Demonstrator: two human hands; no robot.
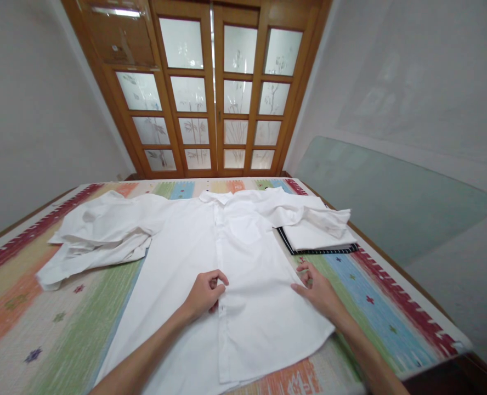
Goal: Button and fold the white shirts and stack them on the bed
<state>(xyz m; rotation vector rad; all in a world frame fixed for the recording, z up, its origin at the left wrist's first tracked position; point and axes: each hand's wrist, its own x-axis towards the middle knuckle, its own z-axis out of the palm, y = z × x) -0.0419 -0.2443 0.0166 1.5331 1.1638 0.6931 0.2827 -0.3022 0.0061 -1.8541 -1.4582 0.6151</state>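
Past the far edge of the striped cover (73,321) there's a set of wood doors (213,140) with frosted panes, but yeah, the cover is where it's all happening. Can't tell if that's a bed or a table under it.

Biggest thing on it is a white shirt (247,258), face up in the middle, collar (216,198) toward the far edge and hem down by the near edge. Spread out and pretty flat, so I'd call that bit done. Folding looks like it's all left: the sleeves are out to the sides and the body is full width, with a few ripples.

Next size down, a rumpled white bundle (103,233) over by the left edge. Might be just the sleeve, might be another garment mixed in, I honestly can't tell. Toward the right edge there's a neat folded pile (317,236) with black-and-white striped trim, and the near sleeve (309,213) lies partly over it. So that one looks finished to me.

Hands: the left hand (202,293) is at the front strip, thumb and finger nearly together; can't say if that grip has fabric in it. The right hand (320,291) is at the shirt's side edge, grip loose, thumb and finger apart.

Containers: none that I can make out on the cover.
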